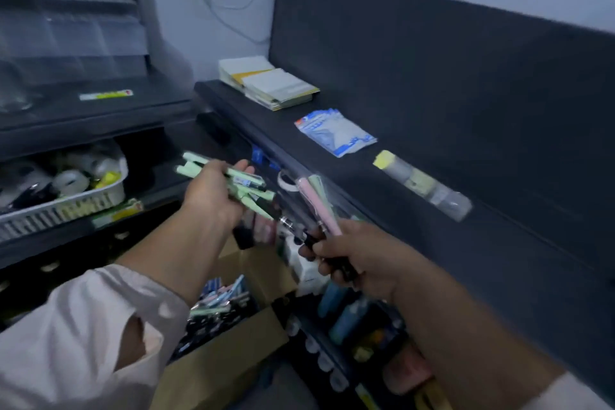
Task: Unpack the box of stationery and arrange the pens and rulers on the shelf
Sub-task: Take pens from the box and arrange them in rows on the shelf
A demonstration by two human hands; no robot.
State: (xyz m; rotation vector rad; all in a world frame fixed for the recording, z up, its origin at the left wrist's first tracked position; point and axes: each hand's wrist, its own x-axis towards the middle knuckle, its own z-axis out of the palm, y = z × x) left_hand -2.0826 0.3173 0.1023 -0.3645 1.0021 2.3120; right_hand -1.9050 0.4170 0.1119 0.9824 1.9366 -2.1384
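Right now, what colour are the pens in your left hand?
Pale mint green: the pens in the left hand, clearest in the head view.

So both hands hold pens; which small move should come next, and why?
Probably set the green pens from the left hand on a bare part of the dark shelf. Both hands are full, the right hand gripping a pink pen, and the cardboard box holds more.

Notepads [269,85] lie near a blue-white packet [336,131]; a basket [50,213] holds tape rolls [71,180].
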